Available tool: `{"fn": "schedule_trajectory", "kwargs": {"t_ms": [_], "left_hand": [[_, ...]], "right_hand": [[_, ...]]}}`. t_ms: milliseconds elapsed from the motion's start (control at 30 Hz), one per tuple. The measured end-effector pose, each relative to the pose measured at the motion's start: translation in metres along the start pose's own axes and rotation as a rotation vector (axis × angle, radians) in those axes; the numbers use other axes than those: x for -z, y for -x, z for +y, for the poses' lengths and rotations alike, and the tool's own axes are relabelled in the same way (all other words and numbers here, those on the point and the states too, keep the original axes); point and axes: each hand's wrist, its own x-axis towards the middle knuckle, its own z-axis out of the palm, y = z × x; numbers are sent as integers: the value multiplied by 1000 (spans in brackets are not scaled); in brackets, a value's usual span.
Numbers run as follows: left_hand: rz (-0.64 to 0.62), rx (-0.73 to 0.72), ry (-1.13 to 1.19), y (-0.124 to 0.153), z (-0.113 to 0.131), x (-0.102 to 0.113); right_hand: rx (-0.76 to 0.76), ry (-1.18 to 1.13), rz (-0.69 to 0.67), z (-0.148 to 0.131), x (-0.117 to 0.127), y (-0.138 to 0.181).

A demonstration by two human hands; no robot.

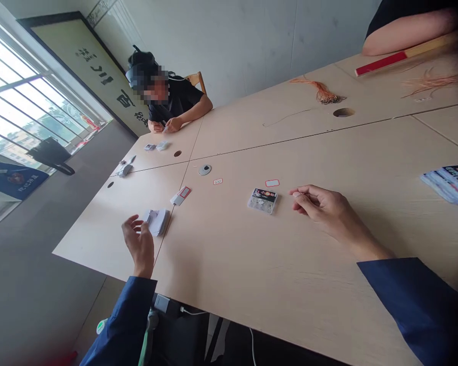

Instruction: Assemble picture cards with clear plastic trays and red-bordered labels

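My left hand (139,241) is raised at the near side of a stack of white cards (159,222), its fingers loosely curved and apart. I cannot tell whether it touches the stack. My right hand (324,208) hovers low over the table with thumb and fingertips pinched together; whatever might be between them is too small to make out. Just left of it lies a small clear plastic box (262,201) with a black printed label and small pieces inside. A red-bordered white sticker (272,183) is on the table behind the box.
Another red-bordered sticker (218,181), some white tags (180,196) and a round grommet (205,170) lie on the table (229,259). Printed cards (450,183) are stacked at right. Orange cords (322,92) lie farther back. A co-worker (175,96) sits across; another person's arm (408,38) rests at top right.
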Motion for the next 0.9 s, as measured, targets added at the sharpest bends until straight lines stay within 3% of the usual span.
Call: {"fn": "schedule_trajectory", "kwargs": {"t_ms": [100,267,400,600,900], "left_hand": [[-198,-222,-173,-18,20,-24],[-433,-327,-256,-56,41,-67],[-570,-363,-330,-75,46,-81],[-657,-404,-397,-81,48,-81],[-650,-398,-408,-83,47,-80]], "right_hand": [[9,-8,-5,1,0,-1],[2,-24,-18,1,0,-3],[16,-28,-26,-3,1,-2],[37,16,-29,-13,3,0],[28,-3,-43,-11,4,0]]}}
